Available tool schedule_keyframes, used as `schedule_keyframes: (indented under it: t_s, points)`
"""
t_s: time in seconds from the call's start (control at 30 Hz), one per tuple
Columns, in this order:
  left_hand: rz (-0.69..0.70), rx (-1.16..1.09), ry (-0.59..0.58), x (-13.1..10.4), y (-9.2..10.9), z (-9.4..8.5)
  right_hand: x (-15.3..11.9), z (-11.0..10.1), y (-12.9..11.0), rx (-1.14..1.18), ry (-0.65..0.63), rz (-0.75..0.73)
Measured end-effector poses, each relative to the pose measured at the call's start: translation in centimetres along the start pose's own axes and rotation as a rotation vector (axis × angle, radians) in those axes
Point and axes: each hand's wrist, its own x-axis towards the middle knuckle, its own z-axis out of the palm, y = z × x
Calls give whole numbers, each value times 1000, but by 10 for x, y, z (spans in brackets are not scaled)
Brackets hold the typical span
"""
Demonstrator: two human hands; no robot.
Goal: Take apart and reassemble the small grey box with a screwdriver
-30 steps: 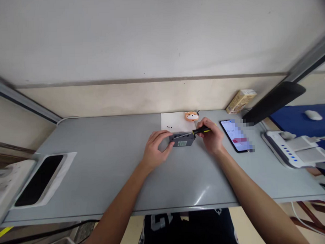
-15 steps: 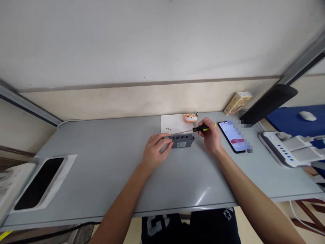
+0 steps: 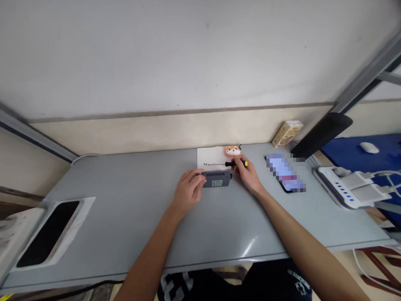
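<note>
My left hand (image 3: pixel 188 188) has its fingers closed on the left end of a dark grey slotted box (image 3: pixel 221 180) with a pale label on its near face. In my right hand (image 3: pixel 249 175) is a screwdriver (image 3: pixel 230 164) with a black and yellow handle. Its thin shaft points left over a white sheet of paper (image 3: pixel 203 154), just behind the box. Beside the tip lie several small dark screws (image 3: pixel 206 164); whether the tip touches one I cannot tell. An orange and white animal-faced case (image 3: pixel 232 151) rests on the sheet's right part.
A lit phone (image 3: pixel 285 171) lies to the right, near a white power strip (image 3: pixel 340 187) with plugs. Behind it stand a small carton (image 3: pixel 287 133) and a dark upright object (image 3: pixel 321 135). At far left, a black phone-shaped slab (image 3: pixel 48 235) lies on white paper.
My right hand has moved the screwdriver left and away from the box's top, to beside the screws on the paper. The left hand still holds the box. The whole view has shifted slightly.
</note>
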Motion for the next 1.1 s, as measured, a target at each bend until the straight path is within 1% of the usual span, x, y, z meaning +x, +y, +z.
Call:
schedule_keyframes:
  t_s: [0.1,0.17,0.3,0.37,0.47,0.53,0.6,0.7,0.8,0.97,1.1]
  points:
    - [-3,-6,16,0,-1,-2,0,0,-1,19,-35,7]
    - [-20,-40,29,-1,0,-2,1,0,-1,59,-36,4]
    - [-95,-113,33,2,5,-6,5,-4,-2,195,26,32]
    - [-102,-92,24,8,9,-10,8,-8,-4,287,72,51]
    - [-62,21,10,22,16,-12,11,-16,-10,437,132,89]
    - [5,85,-17,31,20,-7,12,-22,-15,525,179,103]
    - [84,107,-49,38,23,1,12,-29,-18,584,214,88]
    - [140,127,-52,39,26,15,12,-36,-20,593,205,56]
    - [129,152,-10,33,28,23,12,-39,-19,529,178,27]
    - [144,161,55,27,29,23,12,-39,-18,487,168,19]
    - [132,147,46,28,27,24,13,-40,-16,524,179,23]
